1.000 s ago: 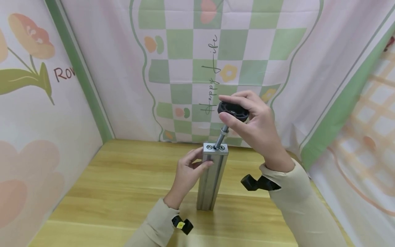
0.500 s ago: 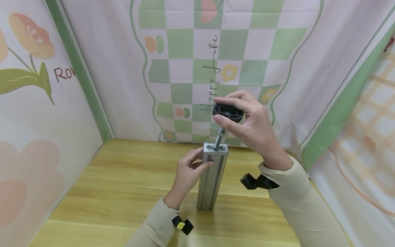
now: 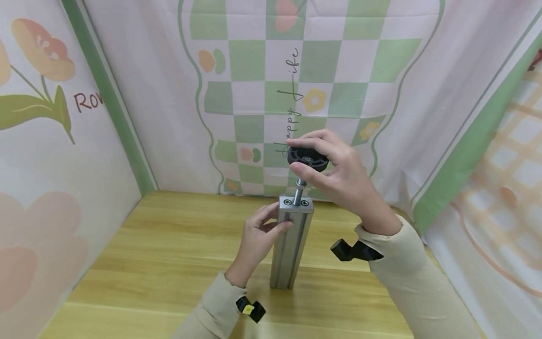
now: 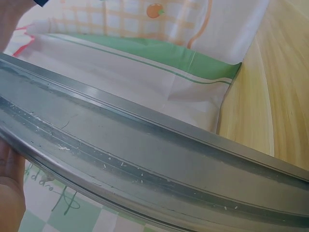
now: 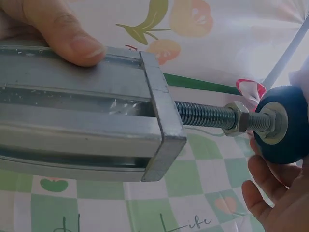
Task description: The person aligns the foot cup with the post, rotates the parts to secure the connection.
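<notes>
An aluminium profile (image 3: 288,254) stands upright on the table, its slots running lengthwise. My left hand (image 3: 256,235) grips it near the top, thumb on the near side. Two screws show in the end plate (image 5: 166,116) that caps it. Between thumb and fingers, my right hand (image 3: 345,176) holds the rim of a black round levelling foot (image 3: 308,159) above the plate. Its threaded stud (image 5: 203,115) reaches down to the middle of the plate, nearly in line with the profile. Partway along the stud sits a hex nut (image 5: 236,118). The stud's lower end is hidden in the right wrist view.
The wooden table (image 3: 161,263) spreads around the profile. Behind it hangs a green-and-white checked cloth (image 3: 283,99), with printed cloth (image 3: 38,165) on the left and more on the right. Each wrist carries a black camera mount (image 3: 355,250).
My right hand has moved left and slightly down with the levelling foot, so the stud leans less and stands closer to upright. The left hand and the profile have stayed put.
</notes>
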A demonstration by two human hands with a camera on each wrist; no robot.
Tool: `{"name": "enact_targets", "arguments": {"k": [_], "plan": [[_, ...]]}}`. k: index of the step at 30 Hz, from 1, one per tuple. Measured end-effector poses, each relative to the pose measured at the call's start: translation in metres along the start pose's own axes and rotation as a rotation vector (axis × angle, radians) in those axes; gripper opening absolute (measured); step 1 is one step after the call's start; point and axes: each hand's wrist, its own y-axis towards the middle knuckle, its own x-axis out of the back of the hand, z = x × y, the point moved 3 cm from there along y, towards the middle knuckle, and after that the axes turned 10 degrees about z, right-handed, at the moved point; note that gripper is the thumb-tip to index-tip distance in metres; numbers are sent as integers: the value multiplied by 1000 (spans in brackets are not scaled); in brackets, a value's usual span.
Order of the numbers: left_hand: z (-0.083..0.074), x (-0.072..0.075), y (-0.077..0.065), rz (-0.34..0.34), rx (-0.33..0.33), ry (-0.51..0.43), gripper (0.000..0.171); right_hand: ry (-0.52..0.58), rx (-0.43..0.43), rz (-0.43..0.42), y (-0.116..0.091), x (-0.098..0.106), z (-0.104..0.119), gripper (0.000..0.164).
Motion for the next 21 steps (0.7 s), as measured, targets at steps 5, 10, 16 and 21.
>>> {"name": "enact_targets", "arguments": {"k": [5,10,16,21], "plan": [[0,-1,0,-4,0,-6,41,98,-31,113,-3,1,0,45],[0,-1,0,-6,-1,-7,41,200,-118,191,-5,2,-1,54],[1,-1,0,-3,-6,-3,41,290,-67,185,-7,3,-6,49],[0,-1,1,0,-14,-1,42,291,-61,148,-6,1,-10,43]]}}
